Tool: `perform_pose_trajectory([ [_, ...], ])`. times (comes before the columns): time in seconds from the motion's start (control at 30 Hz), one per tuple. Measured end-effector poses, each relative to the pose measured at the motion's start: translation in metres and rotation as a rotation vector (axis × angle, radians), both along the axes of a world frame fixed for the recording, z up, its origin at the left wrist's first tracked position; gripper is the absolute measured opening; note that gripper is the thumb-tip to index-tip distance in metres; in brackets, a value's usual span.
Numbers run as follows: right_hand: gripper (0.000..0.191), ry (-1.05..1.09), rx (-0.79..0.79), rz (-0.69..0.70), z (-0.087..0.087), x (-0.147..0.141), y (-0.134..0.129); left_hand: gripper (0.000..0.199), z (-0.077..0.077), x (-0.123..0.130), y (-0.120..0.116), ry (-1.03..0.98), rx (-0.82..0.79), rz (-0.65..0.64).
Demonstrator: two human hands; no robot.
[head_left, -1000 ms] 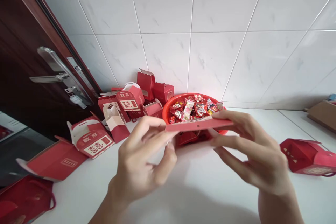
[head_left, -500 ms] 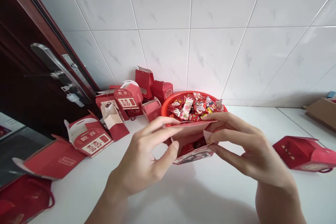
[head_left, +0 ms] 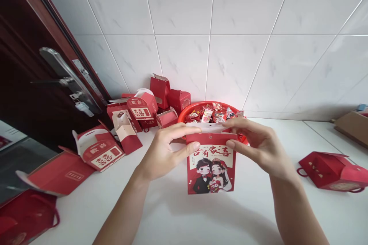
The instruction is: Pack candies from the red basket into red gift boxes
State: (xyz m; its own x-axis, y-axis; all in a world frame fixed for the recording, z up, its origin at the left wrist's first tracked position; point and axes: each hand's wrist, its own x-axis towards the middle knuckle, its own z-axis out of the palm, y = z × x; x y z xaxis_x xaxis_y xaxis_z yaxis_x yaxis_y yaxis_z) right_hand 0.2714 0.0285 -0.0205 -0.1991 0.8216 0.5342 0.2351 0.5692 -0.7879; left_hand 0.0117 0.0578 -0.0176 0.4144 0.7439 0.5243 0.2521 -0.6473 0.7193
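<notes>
Between my hands a red paper candy box (head_left: 212, 168) hangs upright above the white table, its front printed with a cartoon bride and groom. My left hand (head_left: 169, 151) pinches the top left edge, thumb on the front and fingers behind. At the top right edge my right hand (head_left: 255, 141) grips the same way. The box's top is still parted, with the pale inside of the back panel showing between the two edges. Its contents are hidden from this angle. Just behind it stands a red plastic basket (head_left: 184, 113) of wrapped candies (head_left: 219, 116).
Several red gift boxes (head_left: 140, 113) crowd the left side, some with flaps up. One red box with loop handles (head_left: 330, 170) lies at the right, and a brown carton (head_left: 352, 124) stands behind it. A tiled wall (head_left: 241, 69) and a dark door (head_left: 31, 65) bound the table (head_left: 161, 214).
The candy box has tipped upright, so its printed front now faces me instead of its open top. Both hands have shifted to its upper edges and drawn them closer together.
</notes>
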Motion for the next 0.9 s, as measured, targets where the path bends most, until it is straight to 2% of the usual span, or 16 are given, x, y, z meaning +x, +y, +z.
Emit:
perform_pose_trajectory([
  [0.1, 0.057, 0.079, -0.099, -0.024, -0.005, -0.001, 0.007, 0.028, -0.003, 0.001, 0.004, -0.045, -0.081, 0.011],
  [0.17, 0.066, 0.102, -0.185, -0.008, -0.006, -0.002, 0.011, 0.031, -0.004, 0.001, 0.007, -0.073, -0.120, 0.031],
  [0.23, 0.060, 0.112, -0.266, 0.039, -0.006, -0.004, 0.013, 0.033, -0.005, 0.000, 0.009, -0.094, -0.141, 0.051],
  [0.3, 0.045, 0.128, -0.310, 0.088, -0.005, -0.007, 0.015, 0.034, -0.006, 0.000, 0.010, -0.116, -0.163, 0.047],
  [0.4, 0.031, 0.182, -0.288, 0.120, -0.005, -0.011, 0.017, 0.043, -0.006, 0.001, 0.011, -0.156, -0.213, 0.016],
  [0.57, 0.029, 0.190, -0.196, 0.105, -0.009, -0.013, 0.019, 0.065, -0.006, 0.002, 0.010, -0.199, -0.226, -0.003],
  [0.7, 0.038, 0.217, -0.192, 0.106, -0.015, -0.013, 0.020, 0.060, -0.005, 0.004, 0.011, -0.203, -0.243, 0.007],
  [0.9, 0.035, 0.259, -0.158, 0.094, -0.020, -0.014, 0.022, 0.055, -0.005, 0.005, 0.012, -0.225, -0.249, 0.013],
])
